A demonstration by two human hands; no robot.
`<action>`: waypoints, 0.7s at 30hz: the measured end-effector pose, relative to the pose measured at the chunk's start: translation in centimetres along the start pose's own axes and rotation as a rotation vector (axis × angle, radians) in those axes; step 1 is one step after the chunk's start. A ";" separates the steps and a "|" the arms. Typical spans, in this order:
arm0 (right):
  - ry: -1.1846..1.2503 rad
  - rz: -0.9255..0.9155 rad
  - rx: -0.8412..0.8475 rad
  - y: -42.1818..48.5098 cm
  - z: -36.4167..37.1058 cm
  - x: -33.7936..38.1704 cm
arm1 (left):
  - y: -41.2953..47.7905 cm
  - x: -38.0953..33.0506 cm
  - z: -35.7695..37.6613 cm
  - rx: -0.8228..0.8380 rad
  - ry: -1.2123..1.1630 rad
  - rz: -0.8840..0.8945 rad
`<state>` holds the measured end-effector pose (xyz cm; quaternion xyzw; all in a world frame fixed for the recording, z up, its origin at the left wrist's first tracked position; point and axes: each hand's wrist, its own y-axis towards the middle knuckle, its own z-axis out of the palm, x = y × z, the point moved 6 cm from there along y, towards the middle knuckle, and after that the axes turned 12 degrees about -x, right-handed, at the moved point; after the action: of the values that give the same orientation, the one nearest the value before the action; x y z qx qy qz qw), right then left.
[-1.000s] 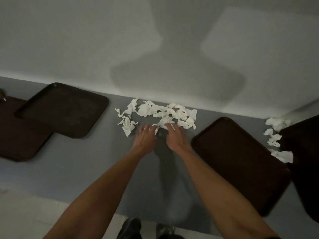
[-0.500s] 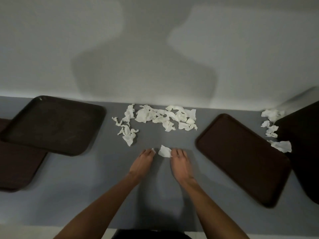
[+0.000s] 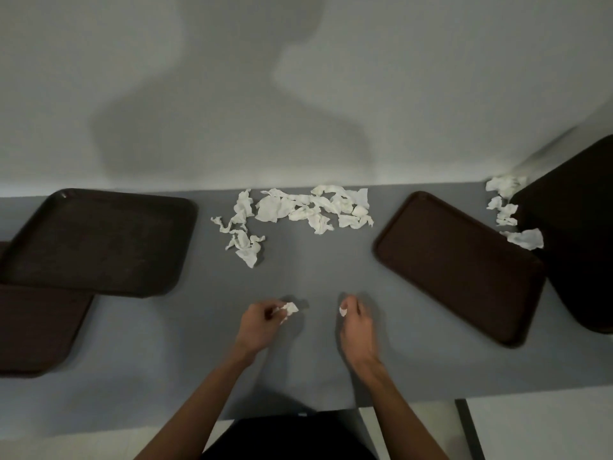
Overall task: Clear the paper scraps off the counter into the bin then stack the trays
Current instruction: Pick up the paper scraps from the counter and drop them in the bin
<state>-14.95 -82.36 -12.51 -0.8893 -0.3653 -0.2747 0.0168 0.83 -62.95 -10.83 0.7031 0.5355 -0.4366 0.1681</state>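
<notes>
What the left hand (image 3: pixel 257 327) holds: a small white scrap (image 3: pixel 291 308), pinched between the thumb and curled fingertips. Most of the paper pokes out past the fingers, on the side facing the heap (image 3: pixel 311 207).
What the right hand (image 3: pixel 356 323) holds: a smaller bit (image 3: pixel 343 312), gripped inside curled fingers. Only a white tip shows at the thumb side, and the rest is hidden in the fist.
Hands: both are on the near side of the heap, well apart from it and from each other. I can't tell whether they rest on the counter (image 3: pixel 315 273) or hang just above it.
Heap: torn white paper strewn along the back of the counter, against the wall.
Left trays: a dark tray (image 3: pixel 99 242) lies left of the heap, overlapping a second tray (image 3: pixel 36 327) nearer the front edge.
Right tray (image 3: pixel 457 263): it lies flat and at an angle, just right of the heap.
Far tray (image 3: pixel 580 234): this one is further right, at the frame edge.
Side scraps (image 3: pixel 507 207): a smaller cluster sits between the right tray and the far tray, and some pieces touch the far tray.
</notes>
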 end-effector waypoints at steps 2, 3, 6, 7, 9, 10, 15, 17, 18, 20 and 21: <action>-0.064 -0.051 -0.036 -0.4 -0.2 -0.1 | -0.6 -0.2 0.2 0.034 -0.110 -0.038; -0.057 -0.053 -0.040 -0.6 -0.4 -0.1 | -1.0 -0.4 0.4 0.047 -0.174 -0.069; 0.168 0.123 -0.081 -0.6 -1.6 -1.0 | -2.2 -1.5 1.5 0.100 -0.290 -0.106; 0.256 0.217 -0.121 -0.7 -2.2 -1.7 | -2.5 -1.9 2.1 0.126 -0.290 -0.095; 0.383 0.422 -0.161 -1.6 -3.2 -3.7 | -3.2 -3.1 3.4 0.178 -0.289 -0.078; 0.461 0.529 -0.160 -2.2 -3.7 -4.7 | -3.6 -3.9 4.2 0.205 -0.300 -0.084; 0.837 0.769 -0.234 -7.1 -10.7 -8.8 | -7.9 -9.2 9.8 0.391 -0.248 0.003; 0.884 0.789 -0.330 -9.5 -14.4 -11.0 | -10.5 -11.7 12.8 0.485 -0.215 0.102; 0.898 0.809 -0.382 -11.1 -16.3 -12.4 | -12.0 -12.8 14.6 0.529 -0.204 0.134; 0.933 0.853 -0.459 -13.6 -19.0 -14.7 | -14.8 -14.3 17.3 0.593 -0.201 0.155; 0.953 0.884 -0.497 -15.4 -20.5 -16.4 | -16.8 -15.1 19.2 0.637 -0.202 0.151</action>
<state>-44.43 -86.28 -5.90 -0.7146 0.1520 -0.6779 0.0812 -23.32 -79.43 -5.77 0.7111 0.2992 -0.6358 0.0244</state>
